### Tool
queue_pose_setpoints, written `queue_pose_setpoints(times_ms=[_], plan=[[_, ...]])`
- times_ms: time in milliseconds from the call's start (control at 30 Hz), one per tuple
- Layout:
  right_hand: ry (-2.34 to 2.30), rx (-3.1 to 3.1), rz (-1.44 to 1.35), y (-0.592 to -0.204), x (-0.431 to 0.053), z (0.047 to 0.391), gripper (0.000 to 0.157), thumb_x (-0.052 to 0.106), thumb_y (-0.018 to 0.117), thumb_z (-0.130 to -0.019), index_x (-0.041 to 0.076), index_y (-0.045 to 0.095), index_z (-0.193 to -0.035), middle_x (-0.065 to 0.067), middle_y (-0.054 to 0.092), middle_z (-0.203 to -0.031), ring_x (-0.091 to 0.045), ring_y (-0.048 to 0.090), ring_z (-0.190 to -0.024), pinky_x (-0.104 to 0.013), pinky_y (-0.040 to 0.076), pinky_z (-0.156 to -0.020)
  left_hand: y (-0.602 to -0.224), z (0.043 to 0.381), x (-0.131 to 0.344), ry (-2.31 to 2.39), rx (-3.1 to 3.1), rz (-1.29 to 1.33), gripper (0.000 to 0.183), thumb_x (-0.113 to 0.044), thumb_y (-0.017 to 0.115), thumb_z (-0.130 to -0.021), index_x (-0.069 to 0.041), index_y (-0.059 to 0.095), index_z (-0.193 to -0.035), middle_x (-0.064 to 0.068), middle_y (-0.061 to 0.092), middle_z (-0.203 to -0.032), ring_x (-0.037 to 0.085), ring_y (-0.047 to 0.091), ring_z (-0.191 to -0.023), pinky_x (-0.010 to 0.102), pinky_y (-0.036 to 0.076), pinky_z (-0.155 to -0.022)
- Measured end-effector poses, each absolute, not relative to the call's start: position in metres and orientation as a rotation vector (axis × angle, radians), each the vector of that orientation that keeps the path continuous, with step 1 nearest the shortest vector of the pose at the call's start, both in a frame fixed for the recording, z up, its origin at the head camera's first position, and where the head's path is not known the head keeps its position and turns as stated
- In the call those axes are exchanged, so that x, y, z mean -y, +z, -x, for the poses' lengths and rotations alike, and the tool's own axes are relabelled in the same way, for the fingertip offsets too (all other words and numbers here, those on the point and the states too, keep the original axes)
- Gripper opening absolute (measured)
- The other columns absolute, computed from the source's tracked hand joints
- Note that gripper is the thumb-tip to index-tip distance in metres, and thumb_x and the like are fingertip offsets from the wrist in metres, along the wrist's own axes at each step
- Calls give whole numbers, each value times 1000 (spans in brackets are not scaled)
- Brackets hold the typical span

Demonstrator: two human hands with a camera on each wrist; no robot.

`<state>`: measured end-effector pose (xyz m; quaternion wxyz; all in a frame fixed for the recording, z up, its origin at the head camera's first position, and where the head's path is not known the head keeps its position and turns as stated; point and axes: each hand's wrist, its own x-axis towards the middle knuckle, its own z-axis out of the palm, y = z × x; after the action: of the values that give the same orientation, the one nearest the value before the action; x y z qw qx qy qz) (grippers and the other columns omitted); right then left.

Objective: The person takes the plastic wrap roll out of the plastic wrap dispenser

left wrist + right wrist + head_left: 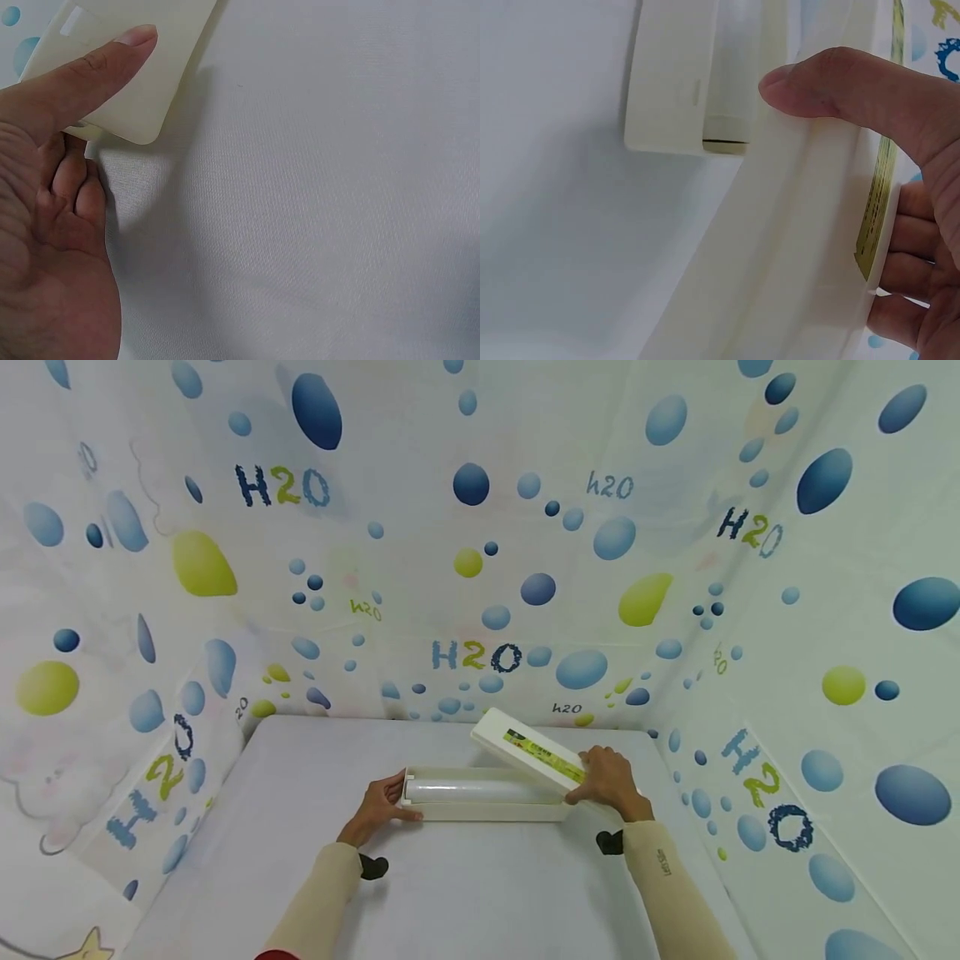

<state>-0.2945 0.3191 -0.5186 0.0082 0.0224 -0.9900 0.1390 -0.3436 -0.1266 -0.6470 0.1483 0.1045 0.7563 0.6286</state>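
A long cream plastic box [487,812], a cling film dispenser by its look, lies lengthwise on the table with its top off. Inside it shows a clear, shiny roll of film [461,791]. My left hand [377,807] grips the box's left end, the thumb along the front wall and the other fingers behind. In my right hand [611,781] is the cream lid [497,727], tilted over the box's right end, its left end raised. A green-yellow label [543,756] runs along the lid. In the right wrist view, my thumb presses the lid's inner side [780,225], fingers behind.
The white-covered table [480,893] spreads around the box. A white curtain [420,568] with blue and green drops and H2O lettering encloses the back and both sides. Dark straps [373,867] sit at both wrists over beige sleeves.
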Motion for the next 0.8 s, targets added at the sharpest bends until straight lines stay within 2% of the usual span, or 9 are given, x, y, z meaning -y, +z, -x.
queue_pose_setpoints(times_ms=[267,500,800], plan=[[423,3100,-61,-517,-321,295,81,40,101,-64,-4,77,-128,-8,68,-90,-22,58,-79,-36,51,-69,-647,344,129,1812,-2180,-276,112,4,95,-78,5,30,-169,25,36,-173,47,41,-159,52,39,-130],[459,3078,-12,-520,-328,292,75,39,100,-64,-2,79,-123,-7,69,-89,-23,57,-79,-34,48,-68,-650,346,128,1792,-2194,-286,113,3,96,-77,5,30,-168,26,35,-173,49,40,-159,54,38,-130],[487,3067,41,-519,-337,287,76,36,101,-64,-6,76,-123,-9,68,-91,-24,57,-81,-35,49,-70,-652,346,127,1794,-2191,-277,114,3,97,-76,5,30,-168,26,36,-172,48,40,-159,54,38,-130]])
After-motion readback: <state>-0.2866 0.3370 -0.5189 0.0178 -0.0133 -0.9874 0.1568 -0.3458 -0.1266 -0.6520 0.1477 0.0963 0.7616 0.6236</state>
